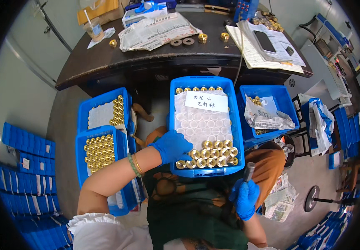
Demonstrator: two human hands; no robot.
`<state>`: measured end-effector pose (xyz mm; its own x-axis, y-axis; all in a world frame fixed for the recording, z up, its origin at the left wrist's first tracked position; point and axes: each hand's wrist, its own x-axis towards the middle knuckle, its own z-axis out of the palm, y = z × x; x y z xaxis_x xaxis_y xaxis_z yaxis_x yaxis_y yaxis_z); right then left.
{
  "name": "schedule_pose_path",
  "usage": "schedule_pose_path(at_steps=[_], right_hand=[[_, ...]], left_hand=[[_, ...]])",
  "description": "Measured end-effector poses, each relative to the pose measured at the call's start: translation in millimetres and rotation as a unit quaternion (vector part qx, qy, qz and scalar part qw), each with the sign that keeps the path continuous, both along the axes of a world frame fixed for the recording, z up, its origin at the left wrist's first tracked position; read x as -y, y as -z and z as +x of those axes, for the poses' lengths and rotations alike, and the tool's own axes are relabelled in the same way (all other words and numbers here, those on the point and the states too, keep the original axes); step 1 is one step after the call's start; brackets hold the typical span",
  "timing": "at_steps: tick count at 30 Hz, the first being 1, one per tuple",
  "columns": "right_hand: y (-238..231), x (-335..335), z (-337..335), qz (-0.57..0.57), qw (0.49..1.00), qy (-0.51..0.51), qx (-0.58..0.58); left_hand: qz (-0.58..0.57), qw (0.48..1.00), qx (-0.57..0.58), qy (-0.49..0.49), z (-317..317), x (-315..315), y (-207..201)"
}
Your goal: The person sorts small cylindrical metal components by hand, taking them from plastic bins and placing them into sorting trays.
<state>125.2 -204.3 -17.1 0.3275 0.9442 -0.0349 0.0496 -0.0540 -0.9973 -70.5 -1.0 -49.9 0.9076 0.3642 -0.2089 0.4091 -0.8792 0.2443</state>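
Note:
In a blue plastic bin [237, 125] before me, brass rings [211, 162] stand in rows at the near end. Farther back, a translucent sheet [192, 125] covers more rings. My left hand [173, 146], in a blue glove, reaches over the bin's left rim. Its fingers are curled in beside the nearest rings, and what they pinch is hidden. To the right of the bin, my gloved right hand [245, 198] is closed around a grey metal cylindrical tool [249, 171], its blunt end pointing up.
A handwritten paper slip [207, 101] lies on the sheet. More bins of brass rings [98, 150] stand at the left; another bin [269, 89] at the right holds newspaper. Beyond is a dark desk [100, 58] with newspaper, a phone [264, 41] and loose rings. A pedestal [312, 199] stands lower right.

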Motion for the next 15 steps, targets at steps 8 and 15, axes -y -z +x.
schedule_pose_path(at_steps=[8, 15], right_hand=[[-14.8, -23.3, -11.0, -0.013, 0.978, -0.162, 0.128], [-25.2, -40.8, -29.9, -0.058, 0.988, -0.124, -0.065]], left_hand=[[-0.521, 0.683, 0.394, -0.327, 16.4, 8.4, -54.9], [-0.695, 0.47, 0.505, -0.204, 38.9, 67.7, -98.1]])
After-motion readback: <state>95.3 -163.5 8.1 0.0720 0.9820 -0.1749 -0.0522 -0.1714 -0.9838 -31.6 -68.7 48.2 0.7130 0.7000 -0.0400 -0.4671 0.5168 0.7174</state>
